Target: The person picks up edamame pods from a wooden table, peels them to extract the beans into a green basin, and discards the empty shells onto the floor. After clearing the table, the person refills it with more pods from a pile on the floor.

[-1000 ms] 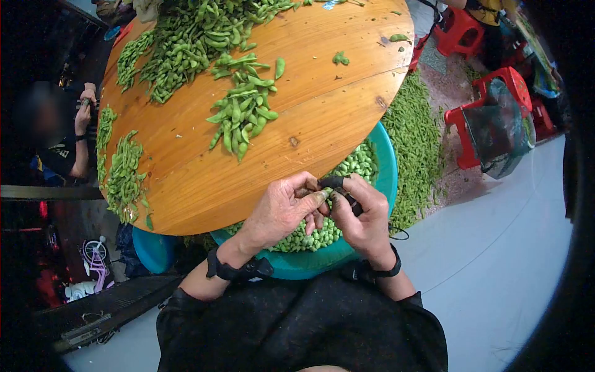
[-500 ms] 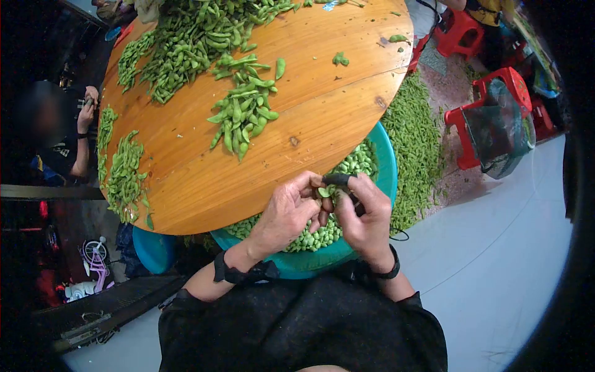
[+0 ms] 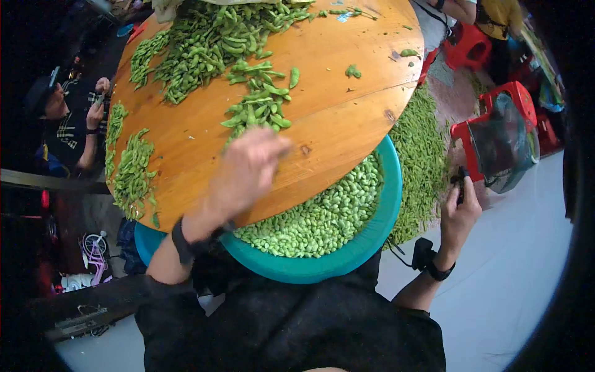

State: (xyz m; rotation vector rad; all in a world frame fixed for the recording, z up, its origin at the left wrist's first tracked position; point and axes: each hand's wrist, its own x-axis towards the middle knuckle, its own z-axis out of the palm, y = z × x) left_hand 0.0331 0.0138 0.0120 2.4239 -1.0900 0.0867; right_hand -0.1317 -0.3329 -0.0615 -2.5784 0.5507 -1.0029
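Observation:
My left hand (image 3: pixel 248 164), blurred by motion, is over the near end of a small heap of green soybean pods (image 3: pixel 257 105) on the round wooden table (image 3: pixel 334 130). Its fingers are too smeared to show whether they grip a pod. Out to the right, my right hand (image 3: pixel 460 211) is above the floor beside spread pods, thumb and fingers apart, with black covering on a finger; I see nothing held. Between my arms, a teal basin (image 3: pixel 310 270) of shelled green soybeans (image 3: pixel 316 226) sits partly beneath the table edge.
A larger pod pile (image 3: pixel 211 46) lies at the table's far side, with smaller heaps (image 3: pixel 133 170) along its left edge. Pods cover the floor (image 3: pixel 418 155) at right, near red stools (image 3: pixel 496 105). A co-worker (image 3: pixel 65 124) sits at left; another person (image 3: pixel 496 25) is at upper right.
My hands were together over the basin with a pod between them. Now they are apart: the left has moved up onto the table's pods, the right out over the floor.

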